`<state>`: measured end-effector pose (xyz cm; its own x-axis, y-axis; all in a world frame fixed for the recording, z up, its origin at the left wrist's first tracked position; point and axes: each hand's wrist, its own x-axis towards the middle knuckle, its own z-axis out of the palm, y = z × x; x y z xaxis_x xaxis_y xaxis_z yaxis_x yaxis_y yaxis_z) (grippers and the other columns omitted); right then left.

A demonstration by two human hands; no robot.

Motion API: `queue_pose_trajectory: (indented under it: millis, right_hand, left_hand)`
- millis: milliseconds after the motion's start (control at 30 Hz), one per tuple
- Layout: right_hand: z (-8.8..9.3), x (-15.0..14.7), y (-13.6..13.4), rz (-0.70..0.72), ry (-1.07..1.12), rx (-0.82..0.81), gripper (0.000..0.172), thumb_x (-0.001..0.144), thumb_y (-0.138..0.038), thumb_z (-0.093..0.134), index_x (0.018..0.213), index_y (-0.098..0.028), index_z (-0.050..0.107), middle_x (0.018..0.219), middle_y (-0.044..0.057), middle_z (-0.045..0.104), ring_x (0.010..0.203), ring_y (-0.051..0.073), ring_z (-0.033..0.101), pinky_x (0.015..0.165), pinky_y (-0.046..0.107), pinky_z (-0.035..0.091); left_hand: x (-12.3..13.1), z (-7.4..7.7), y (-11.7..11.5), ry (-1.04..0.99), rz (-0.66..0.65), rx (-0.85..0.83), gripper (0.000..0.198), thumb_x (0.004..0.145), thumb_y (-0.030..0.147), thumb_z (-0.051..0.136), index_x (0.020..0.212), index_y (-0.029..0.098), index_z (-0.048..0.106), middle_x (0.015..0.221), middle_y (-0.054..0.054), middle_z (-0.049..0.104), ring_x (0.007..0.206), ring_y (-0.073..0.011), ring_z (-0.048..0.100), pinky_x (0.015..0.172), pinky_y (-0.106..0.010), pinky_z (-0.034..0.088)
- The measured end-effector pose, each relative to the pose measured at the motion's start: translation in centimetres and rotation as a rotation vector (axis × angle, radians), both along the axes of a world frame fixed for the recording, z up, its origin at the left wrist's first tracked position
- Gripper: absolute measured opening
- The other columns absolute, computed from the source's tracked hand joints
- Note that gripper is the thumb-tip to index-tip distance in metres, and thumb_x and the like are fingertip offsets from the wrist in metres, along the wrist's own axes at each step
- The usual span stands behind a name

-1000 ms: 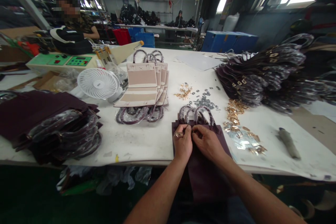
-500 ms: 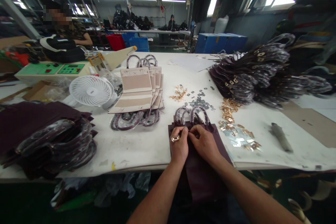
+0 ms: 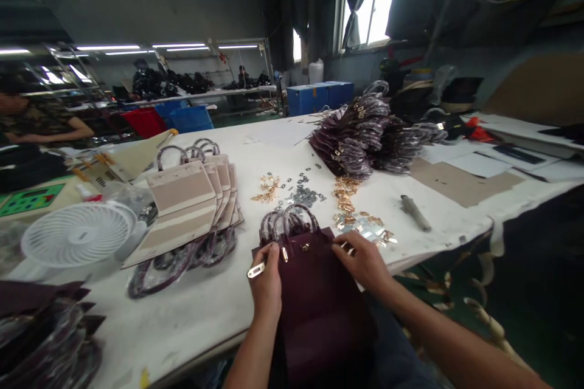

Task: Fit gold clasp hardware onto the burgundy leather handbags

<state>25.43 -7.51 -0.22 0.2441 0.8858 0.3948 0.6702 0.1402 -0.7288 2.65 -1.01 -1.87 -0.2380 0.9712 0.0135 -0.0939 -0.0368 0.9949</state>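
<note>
A dark purple bag panel (image 3: 314, 292) with wrapped handles (image 3: 287, 222) lies in front of me at the table's near edge. My left hand (image 3: 267, 276) rests on its left side, fingers closed on a small gold metal clasp (image 3: 256, 270). My right hand (image 3: 362, 261) sits at the panel's right edge, fingers pinched on a small piece of hardware that I cannot make out. A gold fitting (image 3: 305, 247) shows on the panel between my hands.
Loose gold and silver fittings (image 3: 351, 206) are scattered beyond the panel. Beige bag panels (image 3: 191, 203) are stacked at left beside a white fan (image 3: 77, 234). A heap of dark bags (image 3: 365, 137) sits far right, with a grey tool (image 3: 415, 213) nearby. A person sits at far left.
My view has swung to the right. My hands have drawn apart from the panel's top middle, the left now holding the gold clasp, the right moved to the right edge.
</note>
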Motion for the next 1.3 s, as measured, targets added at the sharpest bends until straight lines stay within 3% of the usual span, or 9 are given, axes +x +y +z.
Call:
queue_pose_trajectory:
  millis: [167,300,433,600,800,867,967,1167,1300]
  right_hand:
    - [-1.0,10.0,2.4,-0.264,-0.364,-0.321,0.026,0.086,-0.05,0.066,0.093,-0.026,0.074,0.096,0.004,0.073,0.08,0.022,0.066,0.065,0.03,0.041]
    - [-1.9,11.4,4.1,-0.281,-0.377,-0.345,0.028,0.083,-0.051,0.068,0.087,-0.024,0.076,0.095,0.007,0.072,0.083,0.025,0.065,0.065,0.031,0.038]
    - [-2.3,11.2,4.4,-0.23,-0.359,-0.309,0.018,0.083,-0.042,0.068,0.087,-0.025,0.073,0.094,0.006,0.072,0.087,0.025,0.065,0.07,0.033,0.041]
    - [-0.5,9.0,2.8,-0.137,0.035,-0.142,0.023,0.083,-0.044,0.067,0.092,-0.024,0.071,0.086,0.003,0.075,0.078,0.022,0.069,0.073,0.032,0.048]
    - [1.0,0.5,0.9,0.21,0.562,-0.19,0.026,0.082,-0.044,0.07,0.098,-0.023,0.074,0.078,0.001,0.075,0.07,0.023,0.07,0.067,0.034,0.056]
    - [0.3,-1.6,0.7,0.251,0.552,-0.176,0.025,0.084,-0.039,0.068,0.102,-0.024,0.076,0.085,0.002,0.077,0.076,0.023,0.071,0.074,0.035,0.057]
    - [-1.1,-3.2,0.7,0.235,0.427,-0.092,0.025,0.088,-0.033,0.064,0.107,-0.026,0.078,0.103,0.004,0.077,0.094,0.025,0.072,0.088,0.038,0.055]
    - [-2.6,-3.3,1.3,0.132,0.388,-0.103,0.019,0.09,-0.033,0.066,0.103,-0.025,0.077,0.102,0.005,0.077,0.094,0.027,0.072,0.087,0.039,0.055]
    - [-3.2,-3.4,1.4,0.141,0.347,-0.056,0.017,0.093,-0.033,0.065,0.1,-0.026,0.078,0.102,0.005,0.077,0.094,0.027,0.072,0.088,0.039,0.056]
  left_hand:
    - [-0.7,0.7,0.6,0.158,-0.002,0.014,0.053,0.074,0.059,0.078,0.108,0.018,0.071,0.098,-0.006,0.074,0.089,-0.0232,0.068,0.081,-0.033,0.054]
    - [-1.7,1.5,0.7,0.616,-0.013,0.145,0.058,0.076,0.052,0.077,0.122,0.019,0.066,0.117,-0.01,0.067,0.108,-0.0294,0.065,0.1,-0.047,0.052]
    - [-2.1,3.6,-0.3,0.931,-0.033,0.412,0.053,0.081,0.039,0.074,0.13,0.022,0.06,0.129,-0.012,0.06,0.123,-0.032,0.056,0.109,-0.051,0.047]
    - [-0.2,6.3,-0.1,1.04,-0.207,0.603,0.032,0.09,0.029,0.067,0.121,0.025,0.064,0.123,-0.009,0.064,0.119,-0.0275,0.059,0.109,-0.044,0.048]
    - [4.2,7.1,3.8,1.214,-0.576,0.654,0.038,0.09,0.017,0.06,0.127,0.023,0.065,0.136,-0.009,0.063,0.129,-0.0285,0.053,0.114,-0.046,0.042]
    - [5.3,7.2,5.2,1.291,-0.748,0.679,0.039,0.088,0.016,0.063,0.126,0.023,0.067,0.138,-0.01,0.063,0.133,-0.03,0.051,0.115,-0.047,0.04]
    - [6.5,7.6,6.6,1.381,-0.922,0.694,0.026,0.082,0.015,0.069,0.106,0.025,0.074,0.12,-0.01,0.071,0.125,-0.032,0.056,0.111,-0.048,0.041]
    - [8.8,9.6,7.3,1.36,-1.056,0.743,0.021,0.07,0.007,0.074,0.063,0.026,0.069,0.079,-0.008,0.07,0.104,-0.0315,0.062,0.104,-0.046,0.041]
    - [10.1,10.6,6.1,1.344,-1.129,0.61,0.012,0.074,0.016,0.073,0.069,0.027,0.073,0.076,-0.008,0.071,0.092,-0.0307,0.067,0.091,-0.039,0.047]
